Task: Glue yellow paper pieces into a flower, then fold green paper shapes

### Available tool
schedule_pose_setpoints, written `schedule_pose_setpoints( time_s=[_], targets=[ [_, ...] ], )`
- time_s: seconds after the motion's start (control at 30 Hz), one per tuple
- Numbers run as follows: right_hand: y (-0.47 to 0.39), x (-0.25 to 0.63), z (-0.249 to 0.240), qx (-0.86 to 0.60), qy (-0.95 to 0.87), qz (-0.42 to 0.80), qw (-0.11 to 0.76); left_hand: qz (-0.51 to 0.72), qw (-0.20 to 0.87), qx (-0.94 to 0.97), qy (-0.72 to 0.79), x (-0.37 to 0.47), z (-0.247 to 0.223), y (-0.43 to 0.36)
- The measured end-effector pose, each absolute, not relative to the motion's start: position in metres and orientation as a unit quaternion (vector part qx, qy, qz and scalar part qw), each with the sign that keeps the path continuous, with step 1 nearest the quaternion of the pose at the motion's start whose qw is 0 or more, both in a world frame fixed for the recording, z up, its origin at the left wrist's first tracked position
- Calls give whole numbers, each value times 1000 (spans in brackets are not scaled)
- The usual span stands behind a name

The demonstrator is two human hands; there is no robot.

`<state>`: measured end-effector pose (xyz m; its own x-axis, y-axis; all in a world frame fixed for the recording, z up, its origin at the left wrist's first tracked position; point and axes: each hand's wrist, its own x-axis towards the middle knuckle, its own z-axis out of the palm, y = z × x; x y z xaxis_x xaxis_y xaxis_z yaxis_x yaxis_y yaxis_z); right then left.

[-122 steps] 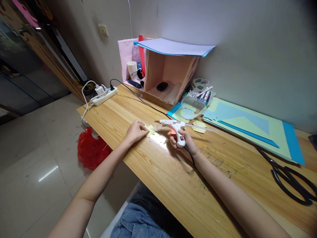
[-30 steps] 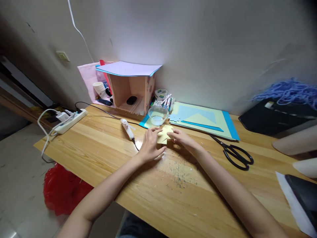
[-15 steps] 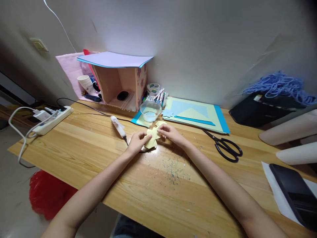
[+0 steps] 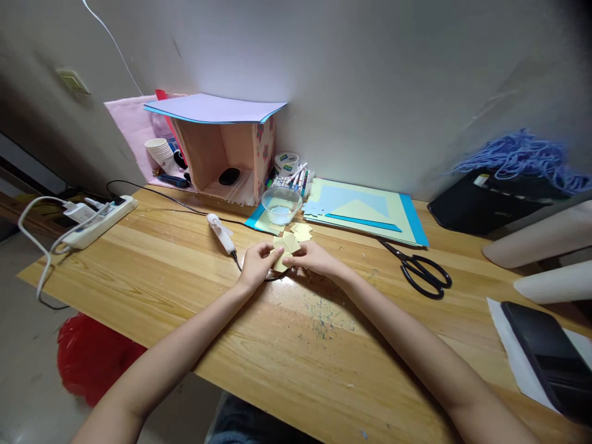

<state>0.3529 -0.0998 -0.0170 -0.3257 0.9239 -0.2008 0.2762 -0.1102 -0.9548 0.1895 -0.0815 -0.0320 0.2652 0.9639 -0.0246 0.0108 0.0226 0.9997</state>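
Pale yellow paper pieces [image 4: 287, 242], overlapping one another, are held between my two hands above the wooden table. My left hand [image 4: 259, 263] pinches them from the left with the thumb on top. On their right side, my right hand [image 4: 311, 258] grips the lower edge between thumb and fingers. Just behind lies a small pile of yellow paper pieces [image 4: 303, 232]. A clear plastic bowl [image 4: 281, 206] stands farther back. To the left of my hands rests a white glue gun [image 4: 221, 234], its black cord running under the paper.
Black scissors [image 4: 423, 274] lie at the right, near stacked yellow and blue sheets [image 4: 407, 216]. A box [image 4: 266, 157] topped with paper stands at the back. The power strip [image 4: 104, 225] is at the left, a black device [image 4: 546, 351] at the right front.
My right hand has shifted slightly left and down along the held paper, its fingers now lower on it. More of the pile behind shows. My left hand keeps its hold.
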Motion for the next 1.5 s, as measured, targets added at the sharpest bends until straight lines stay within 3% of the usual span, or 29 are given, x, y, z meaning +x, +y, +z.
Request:
schedule_pose_setpoints(
  time_s=[0.17, 0.4, 0.47, 0.57, 0.67, 0.9, 1.07, 1.2, 1.37, 1.5],
  targets=[
    [-101, 362, -2, -501, -592, 583, 241, 435, 544, 563, 444, 189, -33, -80],
    [-90, 380, -4, -516, -585, 568, 264, 447, 536, 545, 465, 186, -33, -78],
    [-84, 383, -11, -562, -579, 509, 300, 445, 546, 534, 467, 186, -33, -77],
    [-79, 386, -25, -624, -635, 283, 356, 443, 548, 532, 471, 184, -34, -76],
    [-77, 387, -35, -593, -730, 106, 322, 444, 551, 529, 468, 184, -35, -75],
    [-77, 388, -40, -573, -781, 20, 247, 422, 614, 487, 455, 185, -34, -75],
    [-80, 389, -36, -597, -755, 20, 270, 407, 633, 478, 454, 183, -30, -76],
    [-85, 385, -26, -612, -682, 53, 397, 403, 641, 460, 463, 182, -26, -77],
    [-91, 369, -6, -570, -536, 303, 544, 411, 640, 448, 470, 183, -24, -76],
    [-93, 358, -2, -550, -477, 439, 526, 415, 650, 434, 466, 182, -24, -76]
  ],
)
